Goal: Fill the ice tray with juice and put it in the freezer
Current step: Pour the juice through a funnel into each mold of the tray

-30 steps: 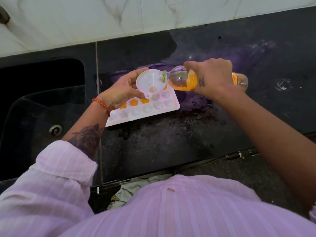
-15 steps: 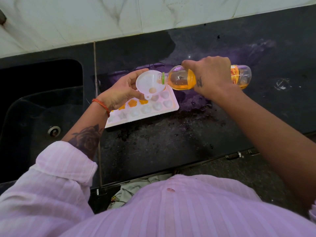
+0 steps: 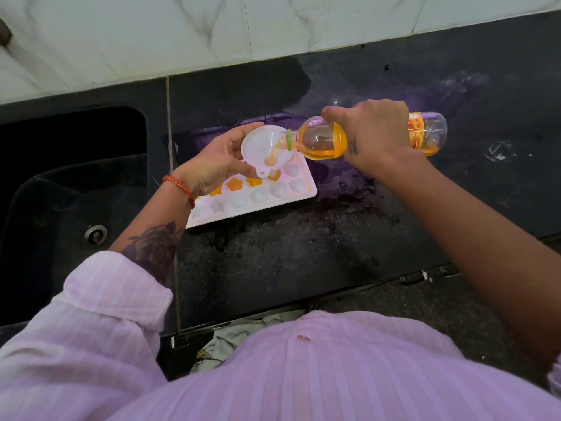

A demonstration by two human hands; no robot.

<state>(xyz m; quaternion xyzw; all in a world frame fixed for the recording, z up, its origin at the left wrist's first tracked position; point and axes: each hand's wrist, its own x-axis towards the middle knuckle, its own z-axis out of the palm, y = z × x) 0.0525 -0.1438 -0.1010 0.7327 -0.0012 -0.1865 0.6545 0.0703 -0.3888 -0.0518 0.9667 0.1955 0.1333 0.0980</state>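
A white ice tray (image 3: 267, 197) with shaped cells lies on the black counter. Several cells in its far row hold orange juice; the near row looks white. My left hand (image 3: 217, 165) holds a white funnel (image 3: 266, 148) just above the tray's far row. My right hand (image 3: 372, 133) grips a clear bottle of orange juice (image 3: 321, 141), tipped almost flat with its mouth at the funnel's rim. Juice runs from the bottle into the funnel and pools at its bottom.
A black sink (image 3: 73, 183) with a drain sits left of the tray. The dark counter (image 3: 318, 247) has a wet purple-tinted patch behind and right of the tray. A white marbled wall (image 3: 243, 28) runs along the back. Drawer handles (image 3: 425, 276) show below the counter's front edge.
The bottle has tipped further and juice now flows into the funnel. The funnel and both hands stay over the same part of the tray.
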